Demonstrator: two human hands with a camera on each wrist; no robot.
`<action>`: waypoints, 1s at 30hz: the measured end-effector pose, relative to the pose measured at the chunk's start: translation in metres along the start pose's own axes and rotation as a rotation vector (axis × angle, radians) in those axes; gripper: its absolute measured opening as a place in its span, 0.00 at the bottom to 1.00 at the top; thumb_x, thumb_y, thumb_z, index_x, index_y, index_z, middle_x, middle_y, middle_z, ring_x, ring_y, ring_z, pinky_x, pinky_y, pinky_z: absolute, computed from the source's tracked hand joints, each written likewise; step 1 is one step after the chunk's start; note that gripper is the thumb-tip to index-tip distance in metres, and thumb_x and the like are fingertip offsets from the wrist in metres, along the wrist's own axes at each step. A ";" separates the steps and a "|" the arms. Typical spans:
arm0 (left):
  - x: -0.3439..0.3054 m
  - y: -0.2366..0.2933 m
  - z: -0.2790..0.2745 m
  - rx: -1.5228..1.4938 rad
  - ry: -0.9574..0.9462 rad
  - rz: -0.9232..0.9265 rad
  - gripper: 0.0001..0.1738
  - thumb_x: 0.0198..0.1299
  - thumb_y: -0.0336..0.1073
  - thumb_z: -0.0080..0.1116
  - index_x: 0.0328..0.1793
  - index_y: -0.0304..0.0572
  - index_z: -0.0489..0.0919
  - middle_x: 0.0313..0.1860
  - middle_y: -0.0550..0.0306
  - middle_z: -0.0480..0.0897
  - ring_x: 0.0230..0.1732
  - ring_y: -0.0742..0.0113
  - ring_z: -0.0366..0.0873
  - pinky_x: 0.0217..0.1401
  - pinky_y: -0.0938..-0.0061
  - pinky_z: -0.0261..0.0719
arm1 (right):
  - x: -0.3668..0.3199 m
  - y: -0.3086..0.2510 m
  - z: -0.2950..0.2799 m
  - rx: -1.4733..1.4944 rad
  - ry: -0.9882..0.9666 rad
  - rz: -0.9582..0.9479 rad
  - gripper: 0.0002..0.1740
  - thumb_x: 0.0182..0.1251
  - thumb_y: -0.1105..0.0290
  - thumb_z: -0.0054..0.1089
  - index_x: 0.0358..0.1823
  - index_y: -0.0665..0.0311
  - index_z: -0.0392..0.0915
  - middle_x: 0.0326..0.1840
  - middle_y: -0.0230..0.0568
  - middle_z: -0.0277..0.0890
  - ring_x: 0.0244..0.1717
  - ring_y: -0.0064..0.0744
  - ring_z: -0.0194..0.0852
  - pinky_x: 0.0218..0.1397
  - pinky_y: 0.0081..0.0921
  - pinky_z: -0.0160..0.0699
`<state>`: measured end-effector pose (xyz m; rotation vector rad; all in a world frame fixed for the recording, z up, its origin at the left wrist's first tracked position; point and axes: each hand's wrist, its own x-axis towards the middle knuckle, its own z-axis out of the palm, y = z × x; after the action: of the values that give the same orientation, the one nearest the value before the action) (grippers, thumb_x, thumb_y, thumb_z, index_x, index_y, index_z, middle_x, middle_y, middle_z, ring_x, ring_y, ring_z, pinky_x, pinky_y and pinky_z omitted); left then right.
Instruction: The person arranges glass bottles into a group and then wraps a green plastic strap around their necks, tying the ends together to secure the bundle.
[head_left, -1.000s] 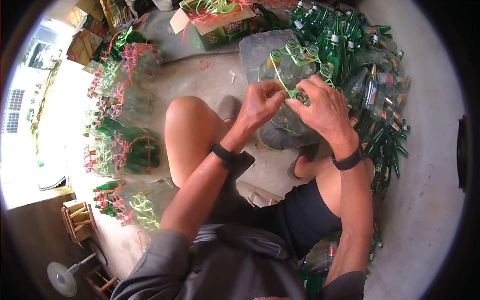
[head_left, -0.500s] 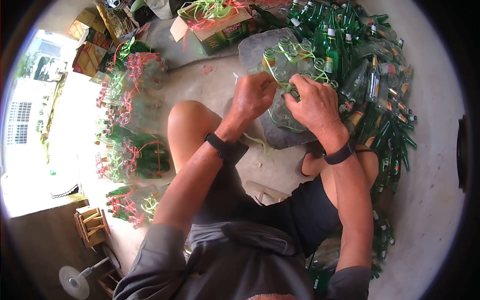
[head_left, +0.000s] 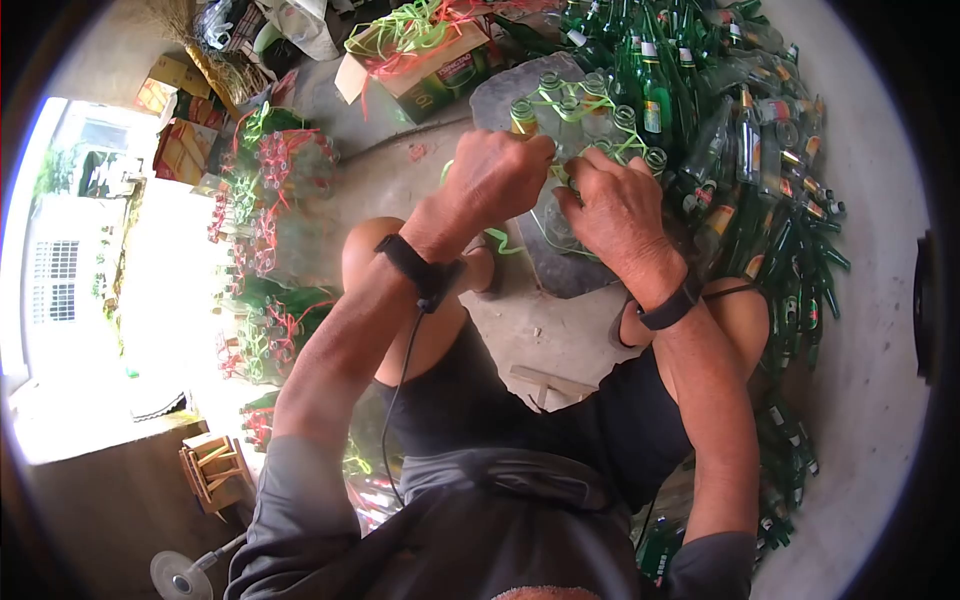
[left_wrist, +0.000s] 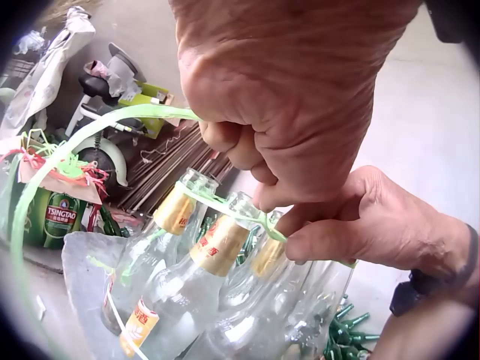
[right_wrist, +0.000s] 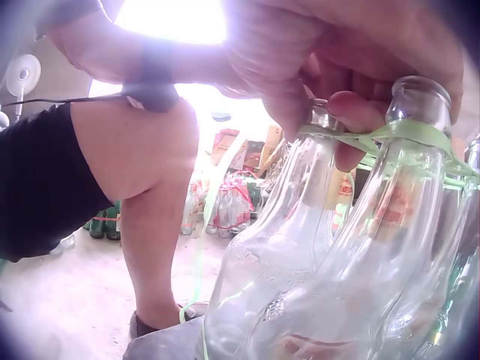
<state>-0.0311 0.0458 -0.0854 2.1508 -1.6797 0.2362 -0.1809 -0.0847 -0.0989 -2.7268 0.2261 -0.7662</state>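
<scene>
My left hand (head_left: 488,182) is curled round a green plastic strip (left_wrist: 101,124), which loops out from the fist in the left wrist view. Close beside it, my right hand (head_left: 622,215) pinches the strip between thumb and fingers at the bottle necks, seen also as a hand (left_wrist: 360,225) in the left wrist view. Clear glass bottles (right_wrist: 300,247) stand upright in a cluster on a grey slab (head_left: 570,278), with green strip running round their necks. Two bottles show gold neck labels (left_wrist: 221,246). The fingertips partly hide the nearest necks.
Green bottles (head_left: 655,100) lie and stand in a heap at the right. Bundles of bottles (head_left: 285,165) tied with red and green strips line the left. An open carton (head_left: 445,85) of strips is beyond the slab; a fan (head_left: 180,578) is at lower left.
My left hand has turned knuckles-up and drawn slightly away from the right hand, the strip still in it. My right hand stays at the bottle necks. The head view has shifted a little.
</scene>
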 end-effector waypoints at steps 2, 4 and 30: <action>0.009 -0.003 -0.003 0.070 -0.036 0.138 0.04 0.57 0.31 0.64 0.39 0.46 0.83 0.25 0.50 0.82 0.27 0.45 0.83 0.28 0.56 0.79 | -0.001 -0.001 -0.001 -0.009 -0.021 0.009 0.09 0.57 0.67 0.71 0.38 0.60 0.83 0.36 0.37 0.81 0.34 0.47 0.81 0.43 0.40 0.74; 0.018 -0.007 -0.008 0.075 -0.044 0.228 0.04 0.55 0.31 0.64 0.38 0.46 0.82 0.25 0.52 0.82 0.27 0.47 0.83 0.27 0.57 0.78 | -0.002 -0.001 0.001 -0.018 -0.046 0.023 0.13 0.58 0.66 0.74 0.42 0.61 0.84 0.39 0.37 0.81 0.35 0.49 0.81 0.43 0.41 0.77; 0.114 -0.023 -0.008 -0.025 -0.679 0.184 0.11 0.51 0.43 0.71 0.36 0.48 0.92 0.32 0.51 0.89 0.41 0.47 0.88 0.44 0.55 0.84 | -0.003 -0.001 0.008 -0.057 -0.022 -0.055 0.12 0.55 0.69 0.75 0.33 0.63 0.78 0.38 0.43 0.79 0.37 0.45 0.83 0.44 0.41 0.77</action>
<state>0.0217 -0.0479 -0.0410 2.1946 -2.2162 -0.5244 -0.1792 -0.0813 -0.1068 -2.8040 0.1714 -0.7548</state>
